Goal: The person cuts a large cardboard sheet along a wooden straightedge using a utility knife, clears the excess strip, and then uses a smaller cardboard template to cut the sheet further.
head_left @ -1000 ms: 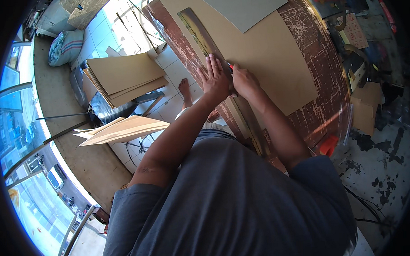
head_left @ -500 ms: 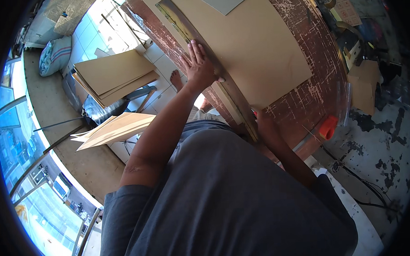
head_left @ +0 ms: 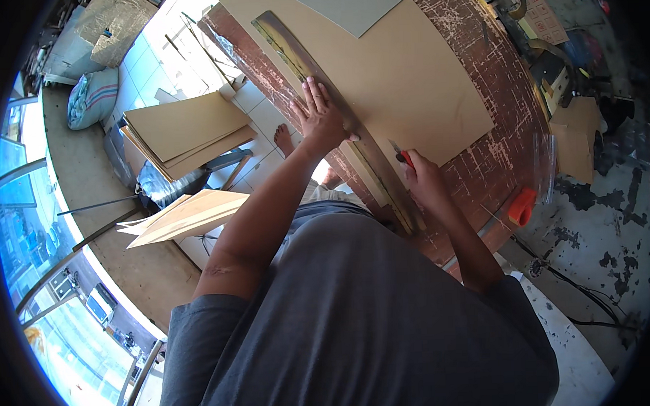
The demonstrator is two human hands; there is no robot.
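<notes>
A long metal straightedge lies slantwise across a large brown cardboard sheet, near the sheet's left edge. My left hand presses flat on the straightedge, fingers stretched out and spread. In my right hand is a red utility knife, its blade pointing up and away to the left. The knife is just right of the straightedge, over the sheet's near edge. Whether the blade touches the board, I cannot tell. Under the sheet is a scratched reddish-brown tabletop.
A grey sheet overlaps the board's far end. An orange tape-like object sits at the table's right corner. Stacked brown boards stand left, with lighter sheets nearer me. A cardboard box and black cables are at right.
My right hand has moved up and right from the straightedge's near end, bringing the knife into clear view. My left hand stays pressed on the straightedge; the whole view has shifted slightly.
</notes>
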